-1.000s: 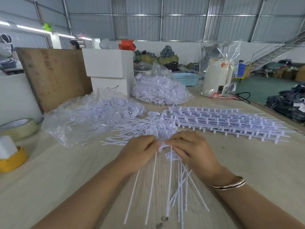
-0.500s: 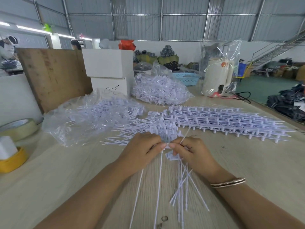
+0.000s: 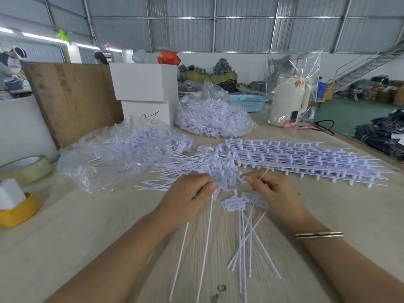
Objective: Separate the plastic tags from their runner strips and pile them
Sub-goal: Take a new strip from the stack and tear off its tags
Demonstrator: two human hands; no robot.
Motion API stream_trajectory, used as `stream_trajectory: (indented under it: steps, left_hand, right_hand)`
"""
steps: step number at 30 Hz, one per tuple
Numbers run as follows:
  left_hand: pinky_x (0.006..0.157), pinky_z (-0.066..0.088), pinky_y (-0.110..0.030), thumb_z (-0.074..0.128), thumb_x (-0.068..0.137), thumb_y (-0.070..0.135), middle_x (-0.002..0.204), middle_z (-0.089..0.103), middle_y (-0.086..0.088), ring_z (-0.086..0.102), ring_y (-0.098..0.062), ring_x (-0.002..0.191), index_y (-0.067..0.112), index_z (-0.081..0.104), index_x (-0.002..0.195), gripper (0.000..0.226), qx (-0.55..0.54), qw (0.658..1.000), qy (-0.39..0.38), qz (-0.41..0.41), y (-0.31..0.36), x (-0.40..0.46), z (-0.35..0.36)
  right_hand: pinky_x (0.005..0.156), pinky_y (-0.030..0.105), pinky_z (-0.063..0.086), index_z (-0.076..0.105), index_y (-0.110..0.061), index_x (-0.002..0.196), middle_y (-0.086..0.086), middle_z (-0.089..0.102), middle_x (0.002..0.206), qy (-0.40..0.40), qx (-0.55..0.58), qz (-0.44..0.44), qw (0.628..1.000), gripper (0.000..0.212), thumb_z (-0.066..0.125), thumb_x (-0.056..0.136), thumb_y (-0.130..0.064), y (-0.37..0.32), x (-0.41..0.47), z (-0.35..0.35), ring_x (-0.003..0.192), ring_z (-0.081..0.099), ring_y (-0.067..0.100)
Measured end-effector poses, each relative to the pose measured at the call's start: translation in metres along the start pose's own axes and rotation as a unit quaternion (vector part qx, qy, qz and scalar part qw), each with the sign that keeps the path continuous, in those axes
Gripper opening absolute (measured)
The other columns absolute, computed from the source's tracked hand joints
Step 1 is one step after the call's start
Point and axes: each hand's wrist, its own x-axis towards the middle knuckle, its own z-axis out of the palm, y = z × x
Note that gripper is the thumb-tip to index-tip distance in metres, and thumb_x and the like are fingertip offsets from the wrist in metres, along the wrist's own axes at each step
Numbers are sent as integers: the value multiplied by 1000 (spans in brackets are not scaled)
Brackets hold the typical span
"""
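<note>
My left hand [image 3: 189, 194] pinches the heads of two white plastic tags whose long tails [image 3: 206, 239] trail toward me. A short way to its right, my right hand [image 3: 274, 191] pinches a thin white runner piece [image 3: 264, 173] that sticks up from its fingers. Below that hand lies a small pile of loose tags [image 3: 242, 203], tails pointing at me. Behind both hands spreads a heap of separated tags [image 3: 196, 169]. Uncut runner strips [image 3: 306, 158] with tags attached are stacked at the right.
Two clear bags of tags lie behind, one at the left [image 3: 122, 152] and one at the back [image 3: 212, 119]. White boxes [image 3: 144, 86], a wooden board [image 3: 70, 99], tape rolls [image 3: 24, 169], a bagged kettle [image 3: 290, 99] and a blue basket [image 3: 249, 101] ring the wooden table [image 3: 65, 237].
My hands have drawn apart. The right hand has pulled the runner piece off to the right and the left hand keeps the tags, whose tails have slid away from me.
</note>
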Motion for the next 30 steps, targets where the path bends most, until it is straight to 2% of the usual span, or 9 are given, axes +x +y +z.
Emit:
stream_trajectory:
  steps: [3, 6, 8, 10, 12, 15, 21, 26, 30]
  left_hand:
    - [62, 34, -34, 41, 95, 18, 64, 40, 9, 38, -7, 62, 29, 36, 64, 33, 29, 998, -21, -56, -9, 0, 3]
    - [68, 38, -35, 41, 97, 17, 71, 43, 10, 44, -11, 69, 29, 42, 74, 26, 69, 993, -38, -83, -16, -1, 5]
    - [69, 41, -32, 43, 96, 24, 77, 47, 14, 48, -8, 74, 28, 50, 97, 8, 79, 991, -50, -98, -18, -2, 7]
    - [66, 40, -29, 44, 96, 25, 79, 48, 13, 46, -3, 70, 30, 46, 112, 18, 84, 989, -57, -108, -20, -3, 10]
    - [62, 34, -27, 43, 94, 19, 79, 47, 13, 44, 1, 69, 31, 45, 114, 23, 74, 990, -51, -109, -21, -3, 10]
    - [59, 29, -22, 42, 90, 10, 77, 47, 16, 45, 5, 68, 35, 43, 106, 30, 35, 993, -36, -111, -21, -3, 8]
    - [67, 39, -22, 44, 88, 9, 85, 47, 16, 49, -3, 73, 51, 28, 112, 51, -40, 997, -41, -55, -14, -3, 14]
    - [73, 38, -9, 48, 90, 14, 93, 52, 17, 52, 5, 84, 45, 35, 114, 42, -90, 994, -37, -41, -11, -3, 19]
    - [72, 45, -22, 47, 97, 27, 88, 59, 14, 56, -2, 77, 41, 47, 104, 16, -43, 994, -40, -89, -12, -4, 15]
  right_hand:
    - [61, 11, 37, 66, -28, 106, -6, 54, 78, -103, -77, -43, 991, 27, 64, 85, -12, 5, -1, 12, 68, 49, 6]
    - [61, 11, 38, 69, -21, 108, -14, 49, 80, -139, -107, -89, 980, 26, 67, 84, -13, 13, 0, 19, 66, 50, 8]
    - [65, 15, 41, 68, -18, 110, -11, 50, 82, -146, -135, -95, 975, 28, 68, 83, -11, 18, 0, 17, 72, 51, 10]
    - [66, 23, 43, 67, -16, 113, -10, 47, 82, -150, -162, -100, 970, 34, 67, 81, -2, 19, 0, 15, 73, 48, 5]
    - [65, 21, 37, 67, -13, 114, -14, 43, 80, -161, -181, -121, 963, 42, 60, 78, 7, 18, 0, 15, 71, 41, -3]
    - [71, 29, 34, 67, -15, 115, -10, 45, 85, -184, -201, -125, 954, 50, 43, 75, 0, 18, 0, 16, 77, 40, 4]
    - [79, 45, 42, 62, -20, 120, -2, 58, 101, -122, -197, -151, 961, 42, 57, 79, -11, 1, -2, 16, 92, 53, 19]
    - [69, 37, 41, 71, -29, 106, -7, 66, 96, -124, -251, -237, 930, 26, 55, 85, -31, -8, -4, 21, 80, 62, 16]
    - [64, 36, 45, 75, -21, 97, -3, 68, 87, -38, -242, -261, 934, 19, 69, 80, -14, 0, -2, 18, 70, 60, 20]
